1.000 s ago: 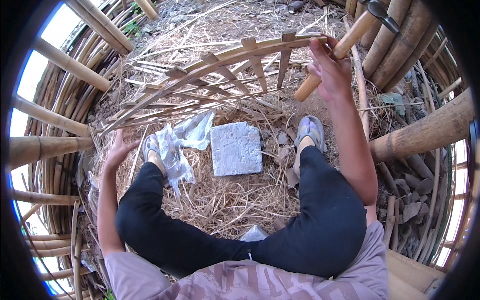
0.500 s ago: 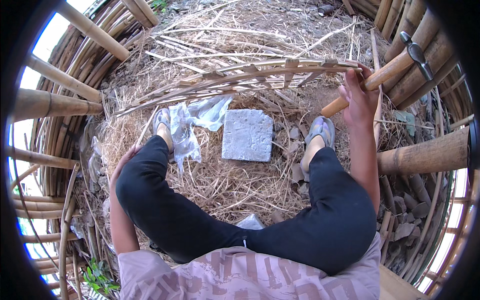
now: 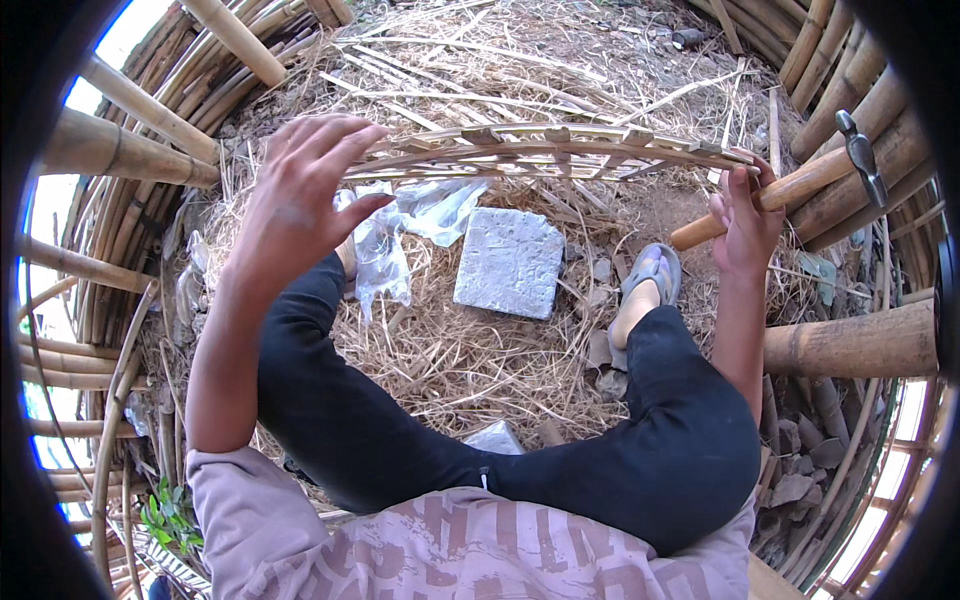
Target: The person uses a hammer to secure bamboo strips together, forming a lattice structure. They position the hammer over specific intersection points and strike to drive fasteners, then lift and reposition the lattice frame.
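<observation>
My right hand (image 3: 745, 225) is closed round the wooden handle of a hammer (image 3: 800, 192), whose metal head points up and to the right. Its thumb and fingers also pinch the right end of a long, narrow lattice of split bamboo strips (image 3: 560, 150), which spans the view above the ground. My left hand (image 3: 315, 190) is raised beside the lattice's left end, fingers stretched and thumb apart. It covers that end, so whether it touches the strips is hard to see. Below the lattice a pale square block (image 3: 510, 262) lies between my feet.
Crumpled clear plastic (image 3: 385, 250) lies left of the block. Dry bamboo shavings (image 3: 450, 370) cover the ground. Thick bamboo poles (image 3: 850, 340) stick in from the right, with broken rubble (image 3: 800, 470) below; more poles (image 3: 130, 155) stand at the left.
My left hand has come up from beside my left leg to the lattice's left end. The lattice and the hammer in my right hand have shifted slightly right in view.
</observation>
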The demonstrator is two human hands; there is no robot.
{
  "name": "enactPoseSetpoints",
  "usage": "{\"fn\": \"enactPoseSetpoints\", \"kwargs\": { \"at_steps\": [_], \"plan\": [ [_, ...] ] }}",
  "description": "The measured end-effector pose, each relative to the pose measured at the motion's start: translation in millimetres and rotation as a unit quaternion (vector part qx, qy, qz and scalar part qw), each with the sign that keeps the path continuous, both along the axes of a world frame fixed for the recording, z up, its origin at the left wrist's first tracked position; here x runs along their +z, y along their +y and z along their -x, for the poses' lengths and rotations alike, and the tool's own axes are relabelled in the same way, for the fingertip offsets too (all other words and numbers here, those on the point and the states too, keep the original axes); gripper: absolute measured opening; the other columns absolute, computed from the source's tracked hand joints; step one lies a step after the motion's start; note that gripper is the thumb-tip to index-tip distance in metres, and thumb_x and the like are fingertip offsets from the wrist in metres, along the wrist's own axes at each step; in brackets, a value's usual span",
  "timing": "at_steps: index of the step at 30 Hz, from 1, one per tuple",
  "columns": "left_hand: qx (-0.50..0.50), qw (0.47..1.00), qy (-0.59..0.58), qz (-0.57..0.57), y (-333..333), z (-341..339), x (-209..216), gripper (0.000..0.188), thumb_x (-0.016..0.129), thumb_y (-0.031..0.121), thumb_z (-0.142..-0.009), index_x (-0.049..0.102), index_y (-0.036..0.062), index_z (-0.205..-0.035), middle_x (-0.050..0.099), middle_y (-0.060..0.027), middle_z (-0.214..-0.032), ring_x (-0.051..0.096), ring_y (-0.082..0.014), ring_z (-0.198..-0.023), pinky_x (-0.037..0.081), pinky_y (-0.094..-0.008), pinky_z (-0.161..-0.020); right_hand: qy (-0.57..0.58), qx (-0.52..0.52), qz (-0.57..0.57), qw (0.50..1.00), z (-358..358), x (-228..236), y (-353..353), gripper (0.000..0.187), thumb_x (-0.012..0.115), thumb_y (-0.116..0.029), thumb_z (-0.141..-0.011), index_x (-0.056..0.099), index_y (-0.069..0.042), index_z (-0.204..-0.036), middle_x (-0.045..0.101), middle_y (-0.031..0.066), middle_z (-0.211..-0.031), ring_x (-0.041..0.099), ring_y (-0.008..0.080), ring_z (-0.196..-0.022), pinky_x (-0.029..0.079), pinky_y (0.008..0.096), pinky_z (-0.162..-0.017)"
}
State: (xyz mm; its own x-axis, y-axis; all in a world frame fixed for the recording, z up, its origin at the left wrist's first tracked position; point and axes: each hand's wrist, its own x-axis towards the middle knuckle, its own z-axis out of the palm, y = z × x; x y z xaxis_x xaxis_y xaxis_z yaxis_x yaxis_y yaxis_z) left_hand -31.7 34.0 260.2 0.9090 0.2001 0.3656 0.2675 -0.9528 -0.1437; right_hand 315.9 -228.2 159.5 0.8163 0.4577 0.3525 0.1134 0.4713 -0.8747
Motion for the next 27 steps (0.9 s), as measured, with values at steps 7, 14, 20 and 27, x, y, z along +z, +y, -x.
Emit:
{"fn": "enactPoseSetpoints", "kwargs": {
  "at_steps": [7,14,20,27],
  "plan": [
    [-0.021,0.996,0.049,0.076,18.2,-32.2,-6.9,0.043,0.083,0.017,-0.078,0.069,0.0056,-0.117,0.071,-0.0117,-0.106,0.065,-0.0326,-0.105,0.047,-0.0451,-0.098,-0.003,0.029,-0.026,0.999,-3.3,-0.3,-5.7,0.027,0.075,-0.011,-0.093,0.064,-0.004,-0.117,0.067,0.0006,-0.095,0.043,-0.0006,-0.060,0.031,0.0178,-0.047],
    [-0.059,0.974,-0.016,0.216,24.3,-36.0,-23.9,0.035,0.079,0.012,-0.085,0.069,0.0025,-0.118,0.075,-0.0168,-0.101,0.075,-0.0296,-0.093,0.058,-0.0373,-0.079,0.002,0.042,-0.033,0.999,1.3,9.0,5.4,0.032,0.075,-0.015,-0.094,0.062,-0.003,-0.119,0.059,-0.0042,-0.085,0.039,0.0000,-0.059,0.029,0.0176,-0.047],
    [-0.061,0.968,-0.015,0.242,30.8,-40.4,-26.0,0.036,0.079,0.012,-0.086,0.070,0.0040,-0.119,0.076,-0.0155,-0.100,0.076,-0.0267,-0.092,0.058,-0.0352,-0.080,0.001,0.032,-0.049,0.998,1.6,7.8,8.2,0.031,0.075,-0.016,-0.093,0.061,-0.003,-0.118,0.055,-0.0050,-0.083,0.039,0.0007,-0.061,0.028,0.0173,-0.048],
    [-0.058,0.963,-0.069,0.252,30.4,-42.4,-32.8,0.029,0.079,0.017,-0.086,0.072,0.0071,-0.112,0.075,-0.0131,-0.086,0.075,-0.0281,-0.081,0.057,-0.0371,-0.073,0.009,0.020,-0.021,1.000,5.3,12.5,9.6,0.028,0.070,-0.018,-0.098,0.061,-0.002,-0.120,0.044,-0.0074,-0.075,0.035,0.0006,-0.060,0.026,0.0178,-0.049]
  ]
}}
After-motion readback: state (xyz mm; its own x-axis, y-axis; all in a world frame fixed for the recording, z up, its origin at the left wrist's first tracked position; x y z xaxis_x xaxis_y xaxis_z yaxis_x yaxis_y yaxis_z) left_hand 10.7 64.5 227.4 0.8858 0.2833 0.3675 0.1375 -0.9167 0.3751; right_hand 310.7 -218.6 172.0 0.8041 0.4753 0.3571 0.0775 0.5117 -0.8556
